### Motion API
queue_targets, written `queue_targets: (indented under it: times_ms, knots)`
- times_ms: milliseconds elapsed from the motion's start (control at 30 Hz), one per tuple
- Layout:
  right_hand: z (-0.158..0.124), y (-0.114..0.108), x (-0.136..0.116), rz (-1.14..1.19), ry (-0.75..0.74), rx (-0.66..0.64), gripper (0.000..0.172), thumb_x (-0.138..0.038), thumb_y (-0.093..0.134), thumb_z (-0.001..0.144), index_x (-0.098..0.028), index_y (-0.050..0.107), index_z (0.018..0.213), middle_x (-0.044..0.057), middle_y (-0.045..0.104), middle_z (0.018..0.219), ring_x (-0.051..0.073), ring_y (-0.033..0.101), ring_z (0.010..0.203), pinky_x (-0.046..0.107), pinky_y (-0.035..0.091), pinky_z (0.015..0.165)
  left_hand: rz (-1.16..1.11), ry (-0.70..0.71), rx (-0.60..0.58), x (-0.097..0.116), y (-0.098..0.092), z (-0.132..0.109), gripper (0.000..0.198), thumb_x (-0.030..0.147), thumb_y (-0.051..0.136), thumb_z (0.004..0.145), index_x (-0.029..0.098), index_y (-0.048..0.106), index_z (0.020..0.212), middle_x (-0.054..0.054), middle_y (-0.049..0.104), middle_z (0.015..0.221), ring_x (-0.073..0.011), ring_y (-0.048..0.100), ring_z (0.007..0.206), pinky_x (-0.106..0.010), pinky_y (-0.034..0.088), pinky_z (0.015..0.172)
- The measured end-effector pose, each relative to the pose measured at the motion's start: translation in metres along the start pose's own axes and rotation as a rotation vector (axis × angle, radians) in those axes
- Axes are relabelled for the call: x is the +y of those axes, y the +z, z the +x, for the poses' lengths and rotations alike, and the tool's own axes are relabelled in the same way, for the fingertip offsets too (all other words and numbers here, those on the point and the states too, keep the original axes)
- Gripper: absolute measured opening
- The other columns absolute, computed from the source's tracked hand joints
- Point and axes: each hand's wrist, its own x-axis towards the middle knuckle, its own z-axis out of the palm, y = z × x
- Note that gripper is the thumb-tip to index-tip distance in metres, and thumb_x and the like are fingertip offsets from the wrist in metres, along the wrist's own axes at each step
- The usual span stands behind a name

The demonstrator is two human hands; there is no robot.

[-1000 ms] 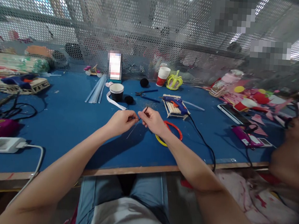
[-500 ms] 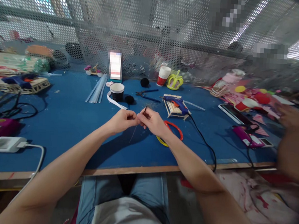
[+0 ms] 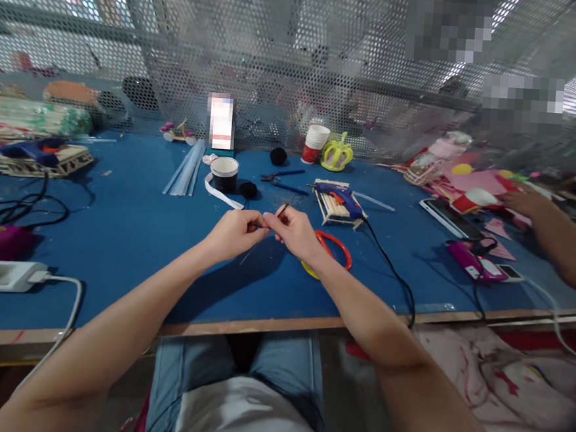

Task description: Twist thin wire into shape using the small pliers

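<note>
My left hand point(image 3: 236, 236) and my right hand point(image 3: 295, 234) meet above the table, fingertips pinched together. Between them is a thin dark strand point(image 3: 282, 210), like wire or pipe cleaner; its dark tip pokes out above my right fingers. A fine end trails below my left hand. Most of the strand is hidden by my fingers. Just beyond lies a black pompom point(image 3: 248, 189), beside a black-and-white paper cup point(image 3: 224, 174) with a white ribbon point(image 3: 220, 197) curled round it. A red and yellow ring point(image 3: 343, 249) lies partly behind my right wrist.
Pliers point(image 3: 285, 180) lie farther back. A blue glue gun point(image 3: 341, 200) rests on a stick rack, its cord running to the table edge. Clear glue sticks point(image 3: 185, 168) lie left of the cup. At right, another person's arm point(image 3: 558, 228) reaches over pink scraps.
My hands stay pinched together almost in place, and the trailing end of the strand has swung left and shows shorter. The other person's arm has moved forward over the scraps.
</note>
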Motion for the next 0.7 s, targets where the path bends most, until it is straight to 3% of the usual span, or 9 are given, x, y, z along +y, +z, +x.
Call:
queue_targets:
  times_ms: [133, 367, 700]
  knots:
    - [0.0002, 0.001, 0.0033, 0.005, 0.001, -0.001, 0.04, -0.055, 0.053, 0.076, -0.017, 0.046, 0.065, -0.004, 0.048, 0.048, 0.007, 0.045, 0.043, 0.02, 0.036, 0.043, -0.04, -0.018, -0.005, 0.0003, 0.0016, 0.0006, 0.022, 0.031, 0.052, 0.075, 0.012, 0.057, 0.065, 0.004, 0.043, 0.052, -0.0065, 0.032, 0.049, -0.02, 0.024, 0.047]
    - [0.0005, -0.0013, 0.0006, 0.181, -0.004, -0.136, 0.037, -0.055, 0.051, 0.077, -0.018, 0.048, 0.077, -0.003, 0.05, 0.059, 0.008, 0.05, 0.05, 0.019, 0.04, 0.043, -0.251, -0.117, -0.068, 0.0006, -0.003, 0.0014, 0.022, 0.032, 0.056, 0.072, 0.012, 0.055, 0.064, 0.003, 0.046, 0.056, -0.0063, 0.035, 0.051, -0.02, 0.027, 0.048]
    - [0.0008, -0.0018, 0.0001, -0.041, -0.009, 0.0, 0.04, -0.057, 0.05, 0.078, -0.017, 0.048, 0.068, -0.004, 0.044, 0.049, 0.008, 0.042, 0.046, 0.021, 0.034, 0.046, 0.009, 0.005, -0.025, -0.0038, -0.0029, 0.0024, 0.023, 0.031, 0.048, 0.077, 0.012, 0.06, 0.071, 0.001, 0.053, 0.058, -0.008, 0.039, 0.052, -0.021, 0.031, 0.051]
